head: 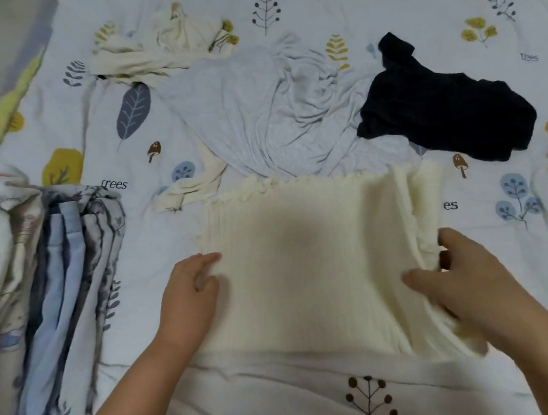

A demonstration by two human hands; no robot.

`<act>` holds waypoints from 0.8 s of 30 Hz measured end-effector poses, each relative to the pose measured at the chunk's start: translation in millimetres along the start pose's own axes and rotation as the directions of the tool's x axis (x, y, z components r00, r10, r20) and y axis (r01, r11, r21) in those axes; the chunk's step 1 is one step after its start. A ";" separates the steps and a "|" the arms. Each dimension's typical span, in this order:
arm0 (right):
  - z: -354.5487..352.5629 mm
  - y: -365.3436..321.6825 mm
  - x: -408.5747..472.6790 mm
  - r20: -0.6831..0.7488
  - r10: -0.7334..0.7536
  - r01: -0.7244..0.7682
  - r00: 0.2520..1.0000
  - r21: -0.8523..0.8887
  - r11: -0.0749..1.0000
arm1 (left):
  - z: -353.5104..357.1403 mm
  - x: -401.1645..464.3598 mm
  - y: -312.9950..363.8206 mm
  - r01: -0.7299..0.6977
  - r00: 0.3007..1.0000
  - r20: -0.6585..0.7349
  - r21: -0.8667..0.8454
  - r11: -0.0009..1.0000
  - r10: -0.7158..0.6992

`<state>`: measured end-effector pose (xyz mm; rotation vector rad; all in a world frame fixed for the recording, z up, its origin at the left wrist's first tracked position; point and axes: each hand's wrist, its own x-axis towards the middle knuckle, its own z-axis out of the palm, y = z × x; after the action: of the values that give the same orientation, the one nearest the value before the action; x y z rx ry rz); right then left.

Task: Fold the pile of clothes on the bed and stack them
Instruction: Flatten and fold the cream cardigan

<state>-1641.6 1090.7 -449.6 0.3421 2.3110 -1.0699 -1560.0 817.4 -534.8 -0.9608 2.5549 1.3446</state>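
Cream ribbed top (310, 265) is your landmark: it lies flat on the bedsheet (498, 248) right in front of you, ruffled hem on its far edge, right side doubled over into a thick fold.

Your left hand (192, 295) sits on the top's left edge, fingers curled together onto the fabric, thumb on top; looks like a loose pinch of the edge, but blur makes it hard to be sure. Your right hand (461, 279) is on the top's right fold, thumb spread across the upper layer, fingers tucked round the folded edge, gripping that fold.

Just beyond the top's hem: crumpled light grey garment (264, 112), unfolded, touching or nearly touching the hem. Beyond-right of the top: dark navy garment (447, 113), crumpled, its left edge on the grey one. Far beyond-left of the top: cream garment (160, 49), bunched, meeting the grey one's far-left corner. A pale cream strip (193, 182) pokes out from under the grey one, just off the top's far-left corner.

Left of the top, apart from it: stack of folded clothes (42, 270), blue, white and printed layers, edges facing you.
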 end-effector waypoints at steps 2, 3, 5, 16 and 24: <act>28.6 -23.8 -13.2 -0.022 -0.088 0.085 0.996 -0.113 0.990 | -4.8 0.4 -5.2 0.013 1.000 0.008 -0.033 0.999 -0.013; 44.3 -34.5 -18.1 -0.027 -0.135 0.129 0.990 -0.153 0.980 | -6.7 1.1 -7.9 0.023 1.000 0.013 -0.053 0.998 -0.023; 77.5 -49.9 -22.5 -0.022 -0.210 0.202 0.977 -0.189 0.961 | -9.2 2.5 -12.3 0.045 0.999 0.030 -0.100 0.994 -0.043; 206.7 -54.1 -5.4 0.245 -0.207 0.294 0.947 -0.404 0.866 | -6.2 22.4 -2.3 0.249 0.959 0.191 -0.224 0.942 -0.208; 144.6 -26.5 -21.2 -0.025 -0.459 0.428 0.888 -0.315 0.847 | 22.5 37.4 17.5 0.186 0.965 0.095 0.401 0.897 -0.243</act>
<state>-1580.5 963.6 -496.2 -0.2862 2.6709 -0.8906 -1604.2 823.8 -549.5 -0.9897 2.3898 0.7734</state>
